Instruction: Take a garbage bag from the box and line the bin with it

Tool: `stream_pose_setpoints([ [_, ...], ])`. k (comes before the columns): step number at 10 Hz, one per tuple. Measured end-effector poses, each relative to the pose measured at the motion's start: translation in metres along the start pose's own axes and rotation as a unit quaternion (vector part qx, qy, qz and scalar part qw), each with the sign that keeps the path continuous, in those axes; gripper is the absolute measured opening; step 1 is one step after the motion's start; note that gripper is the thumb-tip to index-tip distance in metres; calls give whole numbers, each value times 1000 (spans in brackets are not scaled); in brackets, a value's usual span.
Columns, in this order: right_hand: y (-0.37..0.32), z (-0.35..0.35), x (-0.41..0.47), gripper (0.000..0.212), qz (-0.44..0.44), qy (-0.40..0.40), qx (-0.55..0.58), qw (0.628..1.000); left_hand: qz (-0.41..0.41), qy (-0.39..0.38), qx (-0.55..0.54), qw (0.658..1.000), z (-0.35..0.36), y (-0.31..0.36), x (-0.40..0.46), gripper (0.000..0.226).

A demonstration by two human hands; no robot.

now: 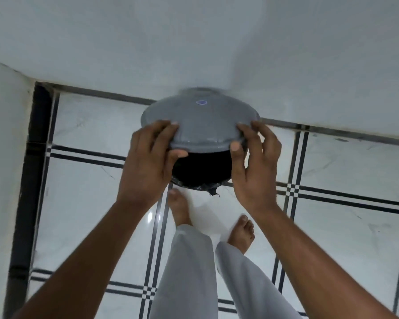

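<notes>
A grey domed bin lid (200,118) is held tilted over the bin's dark opening (202,168). My left hand (148,162) grips the lid's left rim and my right hand (255,164) grips its right rim. A black garbage bag (204,188) lines the bin, its crinkled edge folded over the near rim. The bin's body is hidden beneath the lid and my hands. The bag box is not in view.
The bin stands on a white tiled floor with black line patterns (332,171), close to a white wall (194,42). Another white wall (2,134) and a black strip run along the left. My bare feet (180,208) stand just before the bin.
</notes>
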State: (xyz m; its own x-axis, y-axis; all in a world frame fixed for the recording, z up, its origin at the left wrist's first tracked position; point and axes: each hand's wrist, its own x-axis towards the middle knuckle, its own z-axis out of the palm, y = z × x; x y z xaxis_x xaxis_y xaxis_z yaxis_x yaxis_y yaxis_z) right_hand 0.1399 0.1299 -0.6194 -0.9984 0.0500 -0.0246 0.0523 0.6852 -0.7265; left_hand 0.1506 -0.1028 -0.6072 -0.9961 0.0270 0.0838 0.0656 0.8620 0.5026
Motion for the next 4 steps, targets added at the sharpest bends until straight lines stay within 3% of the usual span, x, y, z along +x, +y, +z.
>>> stream_pose_setpoints([
  [1,28,16,-42,46,11,-34,-40,999,17,-61,20,998,26,-14,-41,58],
  [2,51,43,-87,48,55,-103,-76,990,-20,-175,55,983,55,-32,-83,48],
  [3,38,51,-115,44,183,-181,-100,961,-119,-301,1,946,59,-34,-96,53],
  [4,1,43,-108,21,299,-89,83,946,-268,-264,-147,915,43,-12,-76,47],
])
